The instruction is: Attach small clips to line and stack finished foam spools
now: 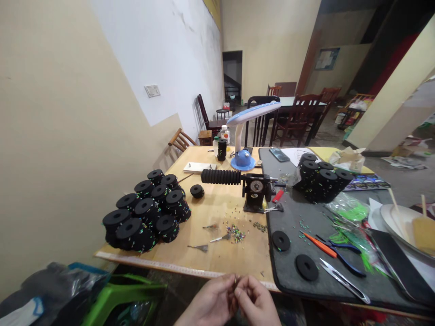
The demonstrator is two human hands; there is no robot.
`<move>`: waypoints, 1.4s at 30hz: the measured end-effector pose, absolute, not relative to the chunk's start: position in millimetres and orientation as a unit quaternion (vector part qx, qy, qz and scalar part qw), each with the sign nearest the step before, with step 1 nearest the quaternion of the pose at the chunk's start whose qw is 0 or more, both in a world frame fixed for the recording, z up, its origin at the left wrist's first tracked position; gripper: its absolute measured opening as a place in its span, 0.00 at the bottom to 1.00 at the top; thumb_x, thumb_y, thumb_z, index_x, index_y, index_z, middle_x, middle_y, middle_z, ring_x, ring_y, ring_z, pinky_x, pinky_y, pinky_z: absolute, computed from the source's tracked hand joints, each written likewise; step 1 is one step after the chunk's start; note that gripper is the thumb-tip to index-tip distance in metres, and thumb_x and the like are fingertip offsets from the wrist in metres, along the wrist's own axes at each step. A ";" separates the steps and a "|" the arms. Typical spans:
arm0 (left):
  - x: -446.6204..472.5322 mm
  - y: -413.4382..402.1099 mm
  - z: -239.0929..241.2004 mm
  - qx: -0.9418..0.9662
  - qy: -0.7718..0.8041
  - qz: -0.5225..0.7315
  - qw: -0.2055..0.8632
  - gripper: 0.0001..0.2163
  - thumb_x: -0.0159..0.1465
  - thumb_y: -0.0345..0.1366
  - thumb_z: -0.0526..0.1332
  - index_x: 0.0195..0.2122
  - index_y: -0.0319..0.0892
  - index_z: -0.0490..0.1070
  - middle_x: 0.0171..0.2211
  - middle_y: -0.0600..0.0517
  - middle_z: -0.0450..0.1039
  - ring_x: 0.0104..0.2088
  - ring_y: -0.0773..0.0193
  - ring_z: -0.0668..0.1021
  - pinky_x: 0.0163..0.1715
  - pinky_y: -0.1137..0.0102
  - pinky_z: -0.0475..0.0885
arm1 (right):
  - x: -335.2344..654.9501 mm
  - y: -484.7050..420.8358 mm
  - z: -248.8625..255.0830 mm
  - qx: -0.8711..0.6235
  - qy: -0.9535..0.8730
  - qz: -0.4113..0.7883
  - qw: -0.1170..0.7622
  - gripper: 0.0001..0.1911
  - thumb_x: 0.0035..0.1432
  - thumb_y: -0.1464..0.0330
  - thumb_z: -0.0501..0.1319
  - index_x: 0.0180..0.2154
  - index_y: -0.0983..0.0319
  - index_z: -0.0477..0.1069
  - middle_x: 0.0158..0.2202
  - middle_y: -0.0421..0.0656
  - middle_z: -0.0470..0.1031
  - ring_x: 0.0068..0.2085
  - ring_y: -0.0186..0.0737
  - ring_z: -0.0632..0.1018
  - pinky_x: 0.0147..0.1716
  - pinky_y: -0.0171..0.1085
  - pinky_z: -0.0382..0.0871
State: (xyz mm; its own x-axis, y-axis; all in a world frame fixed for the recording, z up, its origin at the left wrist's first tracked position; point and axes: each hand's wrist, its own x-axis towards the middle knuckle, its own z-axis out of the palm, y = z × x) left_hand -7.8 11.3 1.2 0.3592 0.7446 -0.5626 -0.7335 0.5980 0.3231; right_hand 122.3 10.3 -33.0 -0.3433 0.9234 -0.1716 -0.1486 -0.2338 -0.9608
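Observation:
Just in front of the table's near edge, my left hand (215,299) and my right hand (255,301) meet, fingertips pinched together. Whatever sits between them is too small to make out. Beyond them on the wood lie a pile of small coloured beads (237,233) and several thin pieces with feathery ends, one of them a tuft (199,247). Farther back stands a black hand-cranked winder (254,192), its shaft carrying a row of black foam discs (220,177). To the right, two flat black foam rings (306,267) rest on the grey mat (288,217).
Stacks of black foam spools (146,207) crowd the table's left side; more spools (322,176) stand at the back right. A blue desk lamp (243,159) is behind the winder. Orange-and-blue pliers (340,251), a metal scalpel handle (345,280) and a bowl (390,217) lie to the right.

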 end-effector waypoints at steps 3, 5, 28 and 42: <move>-5.3 10.2 3.9 0.074 0.339 0.457 0.819 0.10 0.51 0.34 0.73 0.25 0.35 0.75 0.22 0.50 0.75 0.24 0.63 0.76 0.26 0.71 0.68 | 121.6 11.4 -30.7 -0.426 -0.435 0.697 0.379 0.26 0.49 0.43 0.61 0.26 0.59 0.61 0.14 0.30 0.61 0.13 0.26 0.57 0.13 0.28 0.49; -4.0 10.3 4.9 0.102 0.349 0.460 0.810 0.11 0.50 0.37 0.73 0.24 0.37 0.73 0.21 0.51 0.74 0.22 0.65 0.75 0.25 0.71 0.67 | 120.9 12.9 -28.9 -0.437 -0.417 0.709 0.364 0.28 0.47 0.41 0.62 0.26 0.59 0.61 0.13 0.29 0.61 0.12 0.25 0.55 0.12 0.27 0.48; -13.4 16.1 18.2 0.271 0.469 0.537 0.647 0.13 0.53 0.42 0.71 0.26 0.39 0.71 0.25 0.54 0.73 0.21 0.72 0.67 0.22 0.76 0.59 | 126.4 27.7 -1.8 -0.436 -0.471 0.689 0.336 0.24 0.49 0.46 0.64 0.26 0.60 0.64 0.16 0.33 0.66 0.16 0.28 0.61 0.18 0.29 0.53; -46.6 29.2 53.2 0.189 0.416 0.594 0.662 0.18 0.47 0.41 0.75 0.27 0.41 0.66 0.20 0.59 0.67 0.20 0.75 0.64 0.20 0.79 0.57 | 141.6 34.6 6.0 -0.477 -0.730 0.386 0.302 0.09 0.61 0.67 0.56 0.28 0.59 0.69 0.25 0.39 0.72 0.28 0.39 0.71 0.28 0.34 0.59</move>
State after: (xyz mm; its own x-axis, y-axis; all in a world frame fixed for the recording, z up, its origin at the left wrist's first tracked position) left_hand -46.6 29.2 53.2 -0.0523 0.9440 -0.3258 -0.6291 0.2222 0.7449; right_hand 141.6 34.6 6.0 -0.3627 0.9290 0.0731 0.4628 0.2476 -0.8511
